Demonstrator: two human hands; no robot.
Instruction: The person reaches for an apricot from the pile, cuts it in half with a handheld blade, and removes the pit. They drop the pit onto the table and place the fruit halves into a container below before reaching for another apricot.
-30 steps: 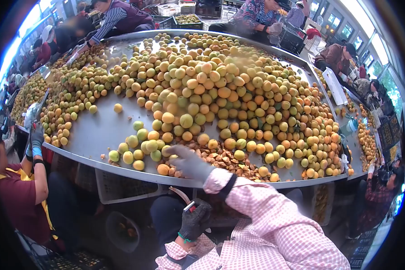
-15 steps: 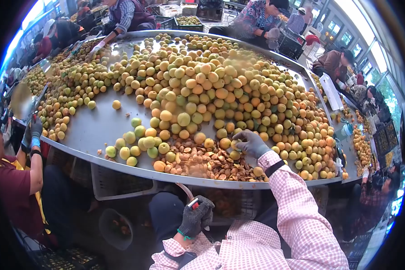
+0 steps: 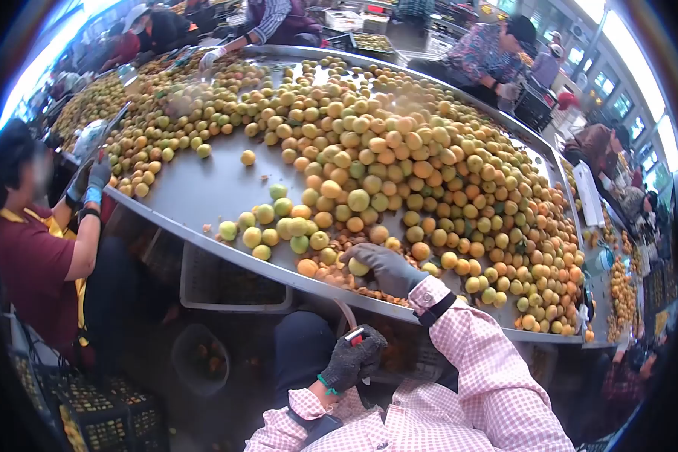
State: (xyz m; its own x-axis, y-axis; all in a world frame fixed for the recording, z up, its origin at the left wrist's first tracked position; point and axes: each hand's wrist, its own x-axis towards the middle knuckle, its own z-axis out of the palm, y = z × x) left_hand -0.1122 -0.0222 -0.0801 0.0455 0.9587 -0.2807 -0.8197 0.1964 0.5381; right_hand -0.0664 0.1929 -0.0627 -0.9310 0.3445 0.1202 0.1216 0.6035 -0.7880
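My right hand, in a grey glove, is at the near edge of the metal table with its fingers curled round a yellow-green apricot. Beneath and beside it lies a pile of brown pits or cut pieces, partly hidden by the hand. Lower down, in front of my body, my left hand wears a dark knit glove. It is closed on a knife with a curved blade pointing up; red and silver show near its handle. Several green and yellow apricots lie left of my right hand.
A large heap of apricots covers much of the metal table. Below its rim are a pale crate and a bucket. A person in a maroon shirt works at the left; others are across the table.
My right hand has moved left and nearer the table's edge, over the brown pieces, with an apricot in its fingers. The camera view has turned left. My left hand still holds the knife.
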